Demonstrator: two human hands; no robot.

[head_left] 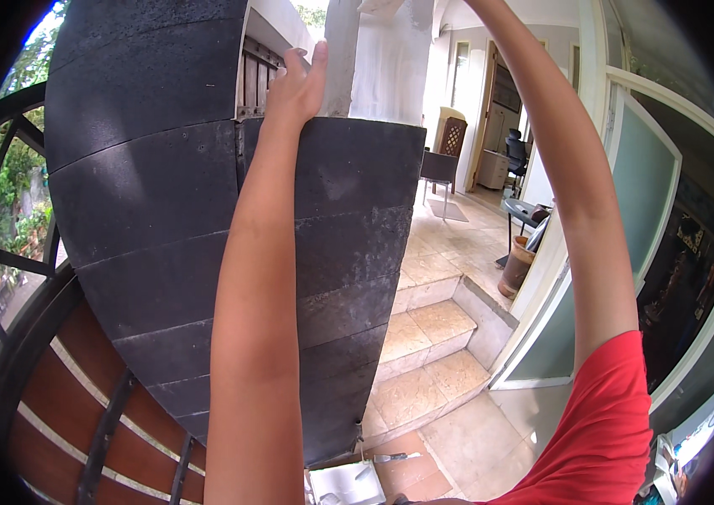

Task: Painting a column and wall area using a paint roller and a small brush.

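Observation:
My left hand (pixel 296 88) is raised above the top edge of a black-clad wall (pixel 344 194), beside a pale grey-white column (pixel 386 71). Its thumb points up, apart from the bent fingers, and nothing shows in its grip. Some fingertips are hidden behind the hand. My right arm, in a red sleeve, reaches up past the top of the picture, so that hand is out of sight. Just inside the top edge, a beige piece (pixel 380 5) shows in front of the column; I cannot tell what it is. Whitish streaks mark the column's face.
Below stands a white tray (pixel 347 486), with a scraper-like tool (pixel 390 457) beside it on a tile. Stone steps (pixel 428 337) climb to a room with a chair (pixel 437 168). A frosted glass door (pixel 644 181) is at right, a dark metal and wood gate (pixel 79 396) at left.

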